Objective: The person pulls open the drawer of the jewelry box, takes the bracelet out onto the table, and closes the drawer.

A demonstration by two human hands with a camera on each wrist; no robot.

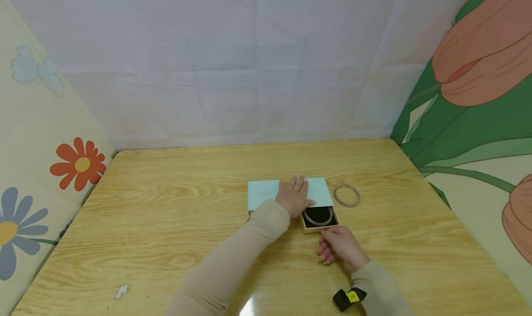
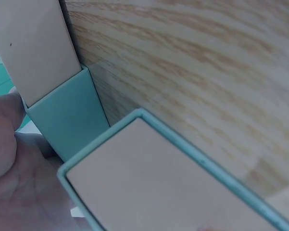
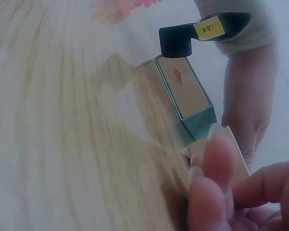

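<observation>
Two light-blue sleeve boxes lie side by side. From the right box's sleeve (image 1: pixel 320 191) a beige drawer (image 1: pixel 311 230) juts toward the front, with a greyish bangle (image 1: pixel 319 224) on its black lining. My left hand (image 1: pixel 293 200) rests palm down on the sleeves, fingers straight. At the drawer's front end my right hand (image 1: pixel 338 246) pinches with thumb and forefinger; the fingertips hide the exact spot they hold. The left box (image 1: pixel 262 193) has its drawer pushed in, and a small tab (image 3: pixel 178 75) shows on its beige end in the right wrist view.
A second bangle (image 1: pixel 349 205) lies on the wooden table (image 1: pixel 174 191), right of the boxes. Behind the table hangs a pale cloth (image 1: pixel 232 99). Flower-painted panels (image 1: pixel 478 168) stand along both sides. A worn patch (image 1: pixel 122 291) marks the tabletop at front left.
</observation>
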